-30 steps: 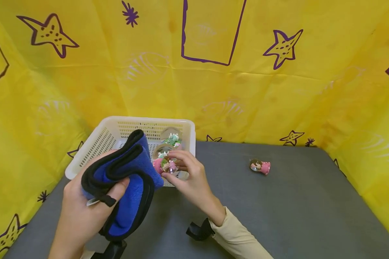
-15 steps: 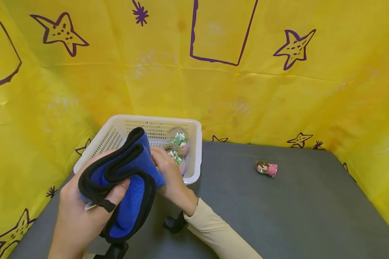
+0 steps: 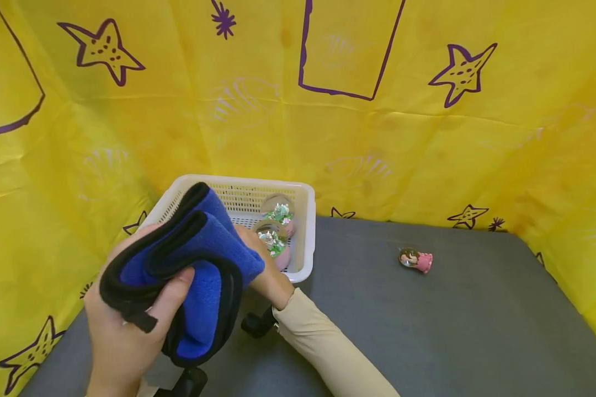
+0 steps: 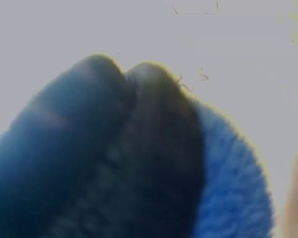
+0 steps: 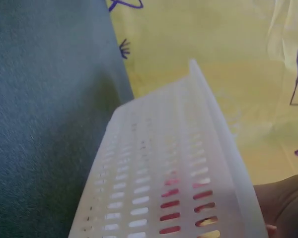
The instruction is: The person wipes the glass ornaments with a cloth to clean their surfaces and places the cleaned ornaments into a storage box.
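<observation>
My left hand [image 3: 129, 331] grips a folded blue towel [image 3: 198, 309] with black edging, thumb pressed on its folds. The towel fills much of the left wrist view, dark and blurred. My right hand [image 3: 260, 264] reaches into the white plastic basket [image 3: 305, 231], its fingers hidden behind the towel in the head view. Seen from the right wrist, that hand [image 5: 285, 198] is beyond the slotted basket wall [image 5: 154, 148], with pink showing through the slots; I cannot tell whether it still holds the small pink snow globe. Two larger snow globes [image 3: 280, 212] sit at the basket's right side.
Another small pink snow globe [image 3: 416, 259] lies on its side on the grey table [image 3: 452, 331], right of the basket. A yellow patterned cloth [image 3: 357, 132] hangs behind and at both sides. A black wrist mount [image 3: 258, 322] sits under the right wrist.
My right hand has carried a small pink snow globe leftward inside the basket, and its fingers have gone behind the towel. The head view has turned slightly left. My left hand keeps the towel.
</observation>
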Demonstrator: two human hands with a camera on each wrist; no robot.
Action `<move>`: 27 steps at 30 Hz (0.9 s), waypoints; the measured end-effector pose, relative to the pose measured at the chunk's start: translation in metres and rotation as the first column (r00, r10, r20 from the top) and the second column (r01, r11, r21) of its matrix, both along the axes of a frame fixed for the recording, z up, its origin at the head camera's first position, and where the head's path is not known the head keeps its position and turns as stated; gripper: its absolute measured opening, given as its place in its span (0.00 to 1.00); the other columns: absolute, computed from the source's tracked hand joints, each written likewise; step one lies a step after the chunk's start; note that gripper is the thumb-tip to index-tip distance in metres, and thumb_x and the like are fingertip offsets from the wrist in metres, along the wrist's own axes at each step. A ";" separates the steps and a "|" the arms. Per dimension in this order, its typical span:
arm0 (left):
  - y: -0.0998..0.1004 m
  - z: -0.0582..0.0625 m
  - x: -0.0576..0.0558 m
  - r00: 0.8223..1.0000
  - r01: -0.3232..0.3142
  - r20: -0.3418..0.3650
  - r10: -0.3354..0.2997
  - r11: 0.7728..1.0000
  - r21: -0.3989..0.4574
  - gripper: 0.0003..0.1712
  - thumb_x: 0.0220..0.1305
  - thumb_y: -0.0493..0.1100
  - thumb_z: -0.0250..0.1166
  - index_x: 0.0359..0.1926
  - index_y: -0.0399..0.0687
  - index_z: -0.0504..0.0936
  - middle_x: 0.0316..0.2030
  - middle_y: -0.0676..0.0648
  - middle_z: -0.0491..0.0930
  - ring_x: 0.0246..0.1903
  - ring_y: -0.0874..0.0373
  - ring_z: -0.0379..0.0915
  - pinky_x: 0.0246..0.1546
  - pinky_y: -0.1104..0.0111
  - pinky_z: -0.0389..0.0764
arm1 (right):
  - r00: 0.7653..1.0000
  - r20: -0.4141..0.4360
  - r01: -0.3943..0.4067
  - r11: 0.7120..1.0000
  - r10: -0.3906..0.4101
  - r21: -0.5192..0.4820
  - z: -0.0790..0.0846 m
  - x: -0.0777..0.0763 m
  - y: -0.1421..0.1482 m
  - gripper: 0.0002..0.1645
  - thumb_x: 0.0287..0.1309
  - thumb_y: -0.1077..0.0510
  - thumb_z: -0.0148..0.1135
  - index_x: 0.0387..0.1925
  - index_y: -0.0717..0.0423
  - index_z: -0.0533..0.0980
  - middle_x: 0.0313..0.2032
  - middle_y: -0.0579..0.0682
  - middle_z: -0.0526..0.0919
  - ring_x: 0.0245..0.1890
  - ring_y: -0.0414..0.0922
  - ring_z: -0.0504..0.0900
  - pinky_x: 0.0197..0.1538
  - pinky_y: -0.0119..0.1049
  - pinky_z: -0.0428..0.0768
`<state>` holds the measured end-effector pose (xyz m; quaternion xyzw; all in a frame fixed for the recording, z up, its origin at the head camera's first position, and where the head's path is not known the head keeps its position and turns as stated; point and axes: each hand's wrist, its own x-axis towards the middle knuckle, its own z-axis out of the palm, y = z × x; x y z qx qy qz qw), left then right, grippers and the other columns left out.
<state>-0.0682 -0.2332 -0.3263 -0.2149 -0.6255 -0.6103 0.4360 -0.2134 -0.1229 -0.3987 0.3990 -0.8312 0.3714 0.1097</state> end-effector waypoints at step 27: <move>-0.024 0.012 -0.006 0.941 -0.329 -0.014 0.338 0.922 0.203 0.30 0.38 0.20 0.69 0.50 0.16 0.77 0.49 0.27 0.81 0.50 0.43 0.80 0.56 0.66 0.79 | 0.969 0.232 -0.008 0.931 -0.083 0.364 0.003 -0.014 -0.020 0.25 0.56 0.61 0.69 0.57 0.50 0.80 0.57 0.46 0.83 0.59 0.43 0.79 0.61 0.32 0.75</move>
